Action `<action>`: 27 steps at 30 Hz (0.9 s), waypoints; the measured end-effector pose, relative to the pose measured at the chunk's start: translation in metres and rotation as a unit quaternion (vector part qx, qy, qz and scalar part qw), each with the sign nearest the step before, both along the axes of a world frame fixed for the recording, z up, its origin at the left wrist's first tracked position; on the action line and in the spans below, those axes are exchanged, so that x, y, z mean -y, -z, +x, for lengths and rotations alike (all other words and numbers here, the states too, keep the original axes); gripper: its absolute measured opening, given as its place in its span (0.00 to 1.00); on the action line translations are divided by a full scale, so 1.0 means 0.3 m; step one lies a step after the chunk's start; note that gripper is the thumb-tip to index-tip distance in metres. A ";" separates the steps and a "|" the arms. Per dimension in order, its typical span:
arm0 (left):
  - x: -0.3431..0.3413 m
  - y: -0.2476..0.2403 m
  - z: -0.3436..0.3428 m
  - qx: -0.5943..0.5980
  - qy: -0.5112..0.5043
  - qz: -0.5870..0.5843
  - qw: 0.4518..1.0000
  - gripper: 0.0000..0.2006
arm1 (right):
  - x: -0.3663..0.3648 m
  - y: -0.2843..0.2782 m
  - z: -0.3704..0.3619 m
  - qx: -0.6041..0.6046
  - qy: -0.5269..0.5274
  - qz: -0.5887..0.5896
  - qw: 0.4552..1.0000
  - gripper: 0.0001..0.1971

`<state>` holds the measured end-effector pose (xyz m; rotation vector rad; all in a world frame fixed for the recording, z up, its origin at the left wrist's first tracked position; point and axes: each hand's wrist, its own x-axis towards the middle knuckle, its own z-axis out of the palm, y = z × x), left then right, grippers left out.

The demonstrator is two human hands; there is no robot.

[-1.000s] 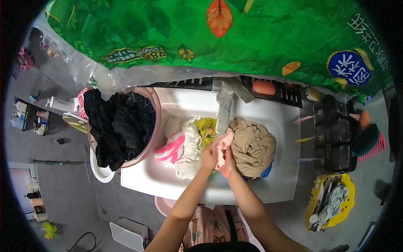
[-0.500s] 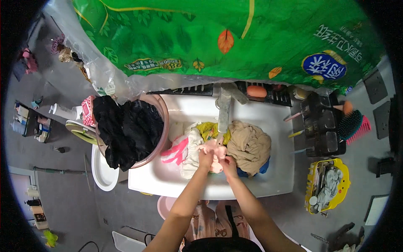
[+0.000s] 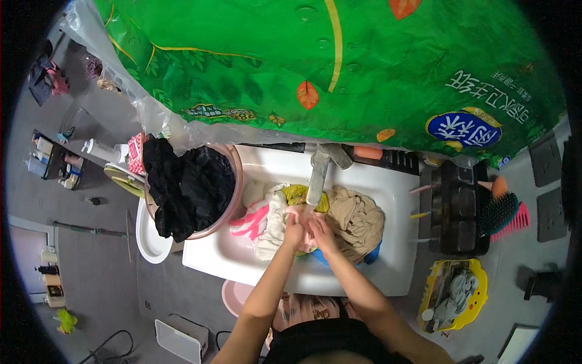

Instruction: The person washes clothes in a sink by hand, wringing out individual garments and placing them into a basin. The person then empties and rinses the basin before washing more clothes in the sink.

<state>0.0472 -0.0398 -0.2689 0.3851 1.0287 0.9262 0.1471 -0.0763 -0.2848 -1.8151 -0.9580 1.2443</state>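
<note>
A small light-pink cloth [image 3: 303, 212] is bunched up under the tap [image 3: 317, 176] in the white sink [image 3: 397, 242]. My left hand [image 3: 294, 234] is closed round its left side. From the right, my right hand [image 3: 321, 234] grips the same cloth, its fingers partly hidden in the folds. White fabric with a pink pattern [image 3: 267, 227] lies left of my hands. A yellow garment [image 3: 296, 194] rests just behind the pink cloth. Beige clothing [image 3: 354, 221] is heaped on the right, and some blue fabric [image 3: 372, 255] shows at its near edge.
A pink basin [image 3: 229, 209] of black clothes [image 3: 191, 188] stands over the sink's left end. Green plastic packaging [image 3: 242, 79] hangs low across the back. On the right are a black holder [image 3: 458, 209] with brushes and a yellow basket [image 3: 473, 303].
My right hand has shifted left and closer to my left hand, covering more of the pink cloth. The whole view has tilted, so the sink sits a little lower.
</note>
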 end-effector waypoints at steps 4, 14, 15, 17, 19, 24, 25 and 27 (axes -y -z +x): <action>0.098 -0.012 0.042 -0.266 0.144 0.236 0.923 0.16 | -0.077 -0.030 0.006 -0.446 0.105 -0.180 0.870 0.21; -0.001 -0.024 0.003 0.245 0.002 -0.173 0.954 0.27 | -0.042 -0.021 0.113 -0.797 -0.115 -0.045 0.591 0.22; -0.014 0.006 -0.022 0.242 -0.006 -0.172 0.955 0.27 | -0.041 -0.070 0.075 -0.799 -0.119 -0.051 0.587 0.22; -0.044 0.050 -0.035 0.180 0.032 -0.144 0.972 0.22 | -0.032 -0.155 0.038 -0.668 0.057 -0.099 0.736 0.23; -0.072 0.073 -0.051 0.154 0.047 -0.186 0.969 0.19 | -0.040 -0.108 0.039 -0.637 0.080 -0.085 0.762 0.25; -0.050 -0.012 -0.006 0.011 -0.130 -0.044 0.991 0.06 | -0.012 -0.034 0.017 -0.326 0.203 -0.053 0.922 0.23; -0.040 -0.026 -0.013 0.009 -0.159 -0.033 0.987 0.07 | -0.010 -0.058 -0.027 -0.203 0.210 -0.080 0.953 0.24; 0.003 -0.003 0.015 0.039 -0.212 -0.029 0.976 0.09 | -0.034 -0.047 -0.042 -0.268 0.227 -0.217 0.911 0.30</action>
